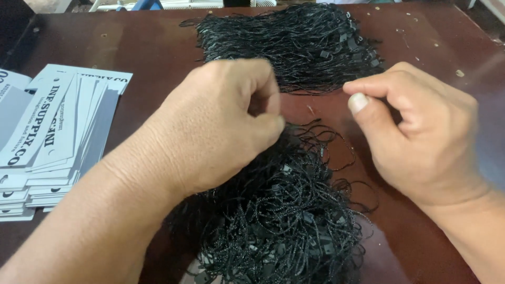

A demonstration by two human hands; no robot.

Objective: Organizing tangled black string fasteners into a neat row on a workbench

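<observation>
Dark brown tabletop (131, 47), scuffed, few pale specks at far right. Two heaps of black hang-tag strings with small black plastic locks: far heap (294, 42) at the top centre, long axis left-right, strands mostly running that way; near heap (279, 221) at the bottom centre, tangled, loops pointing every way, stretching from the hands toward the near edge. One fanned stack of white rectangular card tags (52, 131) at the left edge, black print, long sides angled up to the right; exact count can't tell. Left hand (221, 126) curled into a loose fist over the near heap, thumb against forefinger; what it grips can't tell. Right hand (415, 131) pinched, thumb tip to forefinger, maybe a thin strand, not clear. Hands apart, just between the two heaps.
</observation>
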